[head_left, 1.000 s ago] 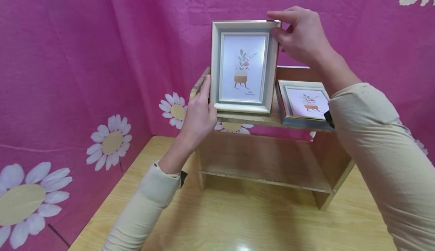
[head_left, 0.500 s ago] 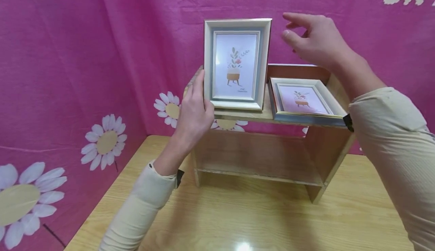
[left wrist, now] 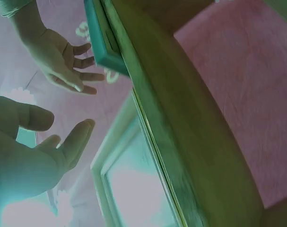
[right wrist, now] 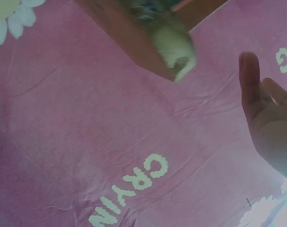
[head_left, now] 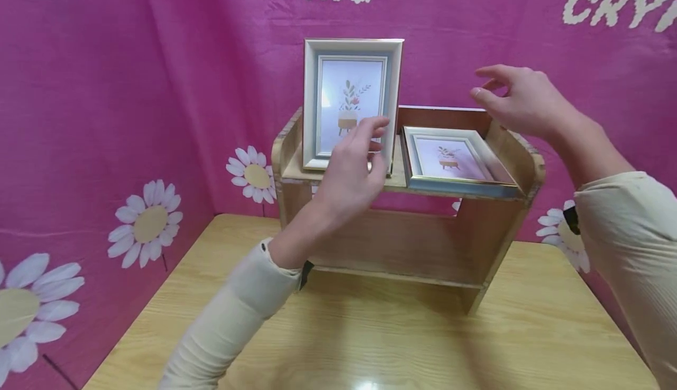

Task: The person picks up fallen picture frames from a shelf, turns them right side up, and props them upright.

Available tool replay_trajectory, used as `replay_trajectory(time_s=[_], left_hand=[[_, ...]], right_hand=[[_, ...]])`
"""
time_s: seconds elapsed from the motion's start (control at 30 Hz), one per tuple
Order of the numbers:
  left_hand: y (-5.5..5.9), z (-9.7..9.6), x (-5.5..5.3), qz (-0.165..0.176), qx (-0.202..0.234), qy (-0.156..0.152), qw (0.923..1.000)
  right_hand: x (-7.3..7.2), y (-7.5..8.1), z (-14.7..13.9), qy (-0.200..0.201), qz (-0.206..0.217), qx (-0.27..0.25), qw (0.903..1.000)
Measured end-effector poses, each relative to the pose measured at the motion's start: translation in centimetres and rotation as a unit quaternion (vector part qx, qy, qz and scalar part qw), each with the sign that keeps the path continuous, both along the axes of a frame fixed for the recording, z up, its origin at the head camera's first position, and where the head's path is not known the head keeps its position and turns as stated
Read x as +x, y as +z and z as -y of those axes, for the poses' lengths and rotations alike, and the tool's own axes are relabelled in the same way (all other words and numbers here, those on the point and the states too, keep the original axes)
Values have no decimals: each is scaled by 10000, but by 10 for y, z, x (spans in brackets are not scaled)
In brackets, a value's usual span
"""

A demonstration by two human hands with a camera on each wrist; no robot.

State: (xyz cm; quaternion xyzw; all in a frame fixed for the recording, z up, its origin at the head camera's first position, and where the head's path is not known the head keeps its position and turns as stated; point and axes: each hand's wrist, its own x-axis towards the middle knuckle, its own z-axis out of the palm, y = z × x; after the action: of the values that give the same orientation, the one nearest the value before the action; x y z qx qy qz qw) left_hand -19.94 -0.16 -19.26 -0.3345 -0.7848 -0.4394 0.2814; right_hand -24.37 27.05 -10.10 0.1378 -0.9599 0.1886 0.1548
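A white and blue picture frame with a potted-plant print stands upright at the left of a small wooden shelf's top. My left hand, fingers loosely bent and holding nothing, is in front of its lower right part and hides that corner in the head view. In the left wrist view a gap shows between the left hand and the upright frame. A second, matching picture frame lies face up on the shelf's right half. Above the shelf's right end hangs my right hand, relaxed and holding nothing.
The shelf has raised wooden side panels and a lower board. It stands on a light wooden table. A pink cloth with white lettering and daisies hangs behind and at the left.
My right hand has let go of the upright frame's top corner and moved right and down. My left hand has left the frame's left edge and come rightward in front of it.
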Motion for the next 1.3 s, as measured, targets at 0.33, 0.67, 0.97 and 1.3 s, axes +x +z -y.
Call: replay_trajectory(time_s=[0.33, 0.67, 0.97, 1.3], left_hand=[[-2, -43, -11, 917, -1044, -79, 9903], [-7, -62, -16, 1447, -1279, 363, 9805], [-17, -68, -16, 1583, -963, 589, 9809], [-21, -70, -14, 1760, -109, 477, 9832]], right_hand=[[14, -28, -6, -191, 760, 1094, 9909], [24, -50, -8, -186, 864, 1682, 9818], [30, -75, -18, -6, 581, 883, 9944], [34, -86, -15, -344, 222, 346, 9986]])
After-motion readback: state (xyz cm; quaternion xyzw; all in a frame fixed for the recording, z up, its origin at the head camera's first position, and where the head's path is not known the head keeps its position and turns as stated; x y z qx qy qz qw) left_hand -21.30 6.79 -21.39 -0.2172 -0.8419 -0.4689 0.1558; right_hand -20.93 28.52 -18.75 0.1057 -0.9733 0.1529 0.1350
